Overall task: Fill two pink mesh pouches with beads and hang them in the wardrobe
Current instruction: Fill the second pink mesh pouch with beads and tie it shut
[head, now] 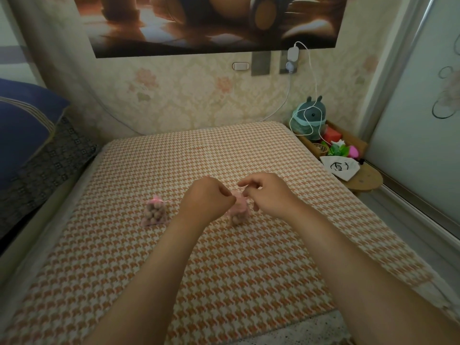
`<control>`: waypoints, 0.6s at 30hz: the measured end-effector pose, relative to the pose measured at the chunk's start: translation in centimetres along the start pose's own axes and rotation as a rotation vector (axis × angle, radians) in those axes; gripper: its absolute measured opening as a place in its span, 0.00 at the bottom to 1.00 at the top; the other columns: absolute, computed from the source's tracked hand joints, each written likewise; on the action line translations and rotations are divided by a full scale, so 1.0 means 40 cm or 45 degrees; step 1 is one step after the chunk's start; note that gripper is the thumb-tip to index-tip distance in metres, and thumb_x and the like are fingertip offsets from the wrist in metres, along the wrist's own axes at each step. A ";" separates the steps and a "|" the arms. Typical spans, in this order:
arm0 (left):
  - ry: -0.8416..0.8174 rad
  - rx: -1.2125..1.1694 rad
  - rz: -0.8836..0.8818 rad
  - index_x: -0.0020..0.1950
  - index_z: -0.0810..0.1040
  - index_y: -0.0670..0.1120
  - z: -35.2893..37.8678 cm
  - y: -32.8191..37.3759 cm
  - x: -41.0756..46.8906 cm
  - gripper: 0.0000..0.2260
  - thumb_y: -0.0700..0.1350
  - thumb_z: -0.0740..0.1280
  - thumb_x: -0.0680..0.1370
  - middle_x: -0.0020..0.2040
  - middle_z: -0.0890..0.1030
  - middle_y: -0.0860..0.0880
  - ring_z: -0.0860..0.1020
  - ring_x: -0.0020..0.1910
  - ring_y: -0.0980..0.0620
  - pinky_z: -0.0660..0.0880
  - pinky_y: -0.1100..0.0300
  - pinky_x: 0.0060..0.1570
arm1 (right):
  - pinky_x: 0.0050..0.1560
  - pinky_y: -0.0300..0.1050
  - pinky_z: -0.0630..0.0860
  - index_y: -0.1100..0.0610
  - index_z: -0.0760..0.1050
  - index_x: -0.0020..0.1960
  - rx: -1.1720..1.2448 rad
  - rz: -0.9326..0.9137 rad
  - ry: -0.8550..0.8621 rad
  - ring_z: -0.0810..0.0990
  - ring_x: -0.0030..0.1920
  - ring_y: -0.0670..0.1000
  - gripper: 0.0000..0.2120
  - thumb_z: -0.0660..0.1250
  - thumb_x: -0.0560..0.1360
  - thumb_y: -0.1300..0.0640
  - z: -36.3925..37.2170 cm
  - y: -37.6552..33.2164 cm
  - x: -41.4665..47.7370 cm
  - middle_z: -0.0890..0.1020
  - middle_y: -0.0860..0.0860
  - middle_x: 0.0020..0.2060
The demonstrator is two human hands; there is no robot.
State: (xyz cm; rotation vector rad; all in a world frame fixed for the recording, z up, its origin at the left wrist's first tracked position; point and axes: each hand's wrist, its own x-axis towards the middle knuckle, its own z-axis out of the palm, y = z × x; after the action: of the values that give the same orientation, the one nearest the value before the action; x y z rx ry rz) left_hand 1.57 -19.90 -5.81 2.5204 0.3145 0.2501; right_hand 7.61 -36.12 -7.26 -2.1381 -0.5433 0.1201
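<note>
A pink mesh pouch [154, 213] full of brown beads lies on the houndstooth bed cover [224, 270], its neck drawn closed with a pink ribbon. A second pink mesh pouch [238, 212] with beads in its bottom sits between my hands. My left hand [207, 196] is curled at the left side of this pouch's top, and my right hand [267, 194] pinches at its right side with thumb and forefinger. The pouch's drawstring is too fine and blurred to make out, and the pouch's neck is partly hidden by my left hand.
A wooden side shelf [358, 175] at the right holds a teal plush toy [310, 118], small colourful items and a white drawstring bag [339, 168]. A sliding glass door [423, 120] stands at far right. Blue and dark patterned pillows [32, 145] lie at the left.
</note>
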 end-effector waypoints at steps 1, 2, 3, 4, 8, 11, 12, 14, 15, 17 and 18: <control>0.014 -0.025 -0.003 0.40 0.86 0.53 -0.005 -0.004 0.000 0.04 0.48 0.71 0.73 0.35 0.84 0.55 0.82 0.34 0.56 0.82 0.54 0.38 | 0.35 0.41 0.79 0.49 0.82 0.61 -0.010 0.011 0.027 0.79 0.29 0.40 0.14 0.61 0.82 0.61 0.000 0.005 0.002 0.85 0.46 0.50; 0.023 -0.041 -0.005 0.38 0.85 0.53 -0.012 -0.010 0.001 0.06 0.46 0.71 0.73 0.33 0.84 0.55 0.82 0.34 0.55 0.83 0.54 0.37 | 0.34 0.41 0.78 0.49 0.81 0.61 -0.040 0.020 0.041 0.80 0.31 0.43 0.14 0.61 0.82 0.60 0.002 0.012 0.004 0.85 0.46 0.52; 0.023 -0.048 -0.008 0.36 0.84 0.54 -0.019 -0.016 0.002 0.08 0.44 0.70 0.74 0.32 0.83 0.55 0.82 0.34 0.53 0.83 0.54 0.36 | 0.35 0.41 0.78 0.49 0.81 0.61 -0.077 0.031 0.045 0.81 0.34 0.45 0.13 0.61 0.83 0.60 0.005 0.021 0.006 0.85 0.47 0.54; 0.017 -0.053 -0.010 0.36 0.83 0.54 -0.026 -0.023 0.003 0.09 0.43 0.69 0.74 0.32 0.83 0.55 0.83 0.34 0.53 0.82 0.54 0.36 | 0.40 0.42 0.79 0.50 0.81 0.61 -0.128 0.040 0.039 0.83 0.41 0.46 0.13 0.61 0.83 0.60 0.009 0.030 0.008 0.84 0.47 0.56; -0.016 -0.057 0.002 0.38 0.83 0.52 -0.052 -0.053 0.003 0.09 0.41 0.68 0.75 0.34 0.83 0.54 0.82 0.35 0.54 0.80 0.59 0.34 | 0.60 0.46 0.78 0.50 0.80 0.64 -0.329 0.084 -0.026 0.80 0.61 0.49 0.14 0.65 0.81 0.60 0.035 0.052 0.014 0.82 0.48 0.62; -0.080 -0.093 0.020 0.43 0.83 0.52 -0.053 -0.081 -0.003 0.06 0.41 0.69 0.74 0.38 0.83 0.54 0.82 0.37 0.55 0.78 0.63 0.33 | 0.62 0.48 0.77 0.49 0.79 0.67 -0.450 0.081 -0.063 0.80 0.63 0.51 0.15 0.67 0.81 0.56 0.057 0.052 0.016 0.80 0.48 0.66; -0.108 -0.089 0.045 0.45 0.83 0.52 -0.050 -0.091 -0.004 0.06 0.42 0.69 0.74 0.41 0.83 0.55 0.82 0.39 0.56 0.77 0.65 0.34 | 0.63 0.50 0.77 0.49 0.78 0.68 -0.499 0.074 -0.067 0.80 0.63 0.52 0.16 0.67 0.81 0.55 0.063 0.053 0.018 0.80 0.48 0.67; -0.138 -0.082 0.105 0.47 0.82 0.54 -0.045 -0.109 -0.006 0.06 0.43 0.70 0.74 0.44 0.81 0.58 0.81 0.43 0.58 0.74 0.70 0.37 | 0.62 0.52 0.78 0.49 0.79 0.67 -0.586 0.063 -0.072 0.80 0.62 0.53 0.15 0.67 0.81 0.55 0.076 0.056 0.025 0.81 0.49 0.65; -0.142 -0.092 0.121 0.48 0.82 0.54 -0.045 -0.115 -0.008 0.06 0.43 0.70 0.75 0.46 0.81 0.59 0.80 0.44 0.60 0.73 0.71 0.38 | 0.60 0.52 0.78 0.50 0.80 0.66 -0.604 0.064 -0.076 0.81 0.60 0.53 0.14 0.67 0.81 0.56 0.081 0.056 0.028 0.82 0.49 0.63; -0.145 -0.122 0.136 0.50 0.83 0.53 -0.048 -0.119 -0.010 0.07 0.43 0.69 0.76 0.48 0.81 0.59 0.80 0.43 0.62 0.72 0.72 0.37 | 0.54 0.49 0.80 0.50 0.83 0.61 -0.595 0.074 -0.069 0.82 0.53 0.51 0.11 0.67 0.81 0.56 0.090 0.058 0.034 0.85 0.49 0.57; -0.145 -0.123 0.147 0.52 0.84 0.52 -0.050 -0.117 -0.011 0.08 0.43 0.69 0.76 0.49 0.82 0.59 0.79 0.43 0.63 0.72 0.73 0.37 | 0.50 0.47 0.79 0.50 0.84 0.58 -0.588 0.083 -0.062 0.82 0.50 0.50 0.10 0.67 0.80 0.57 0.093 0.058 0.036 0.85 0.48 0.55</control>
State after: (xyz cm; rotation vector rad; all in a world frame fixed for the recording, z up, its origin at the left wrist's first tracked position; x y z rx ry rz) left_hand -0.13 -15.19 -6.90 2.4485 0.1097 0.1621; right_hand 8.63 -33.89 -11.16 -2.6091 -0.5710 0.0882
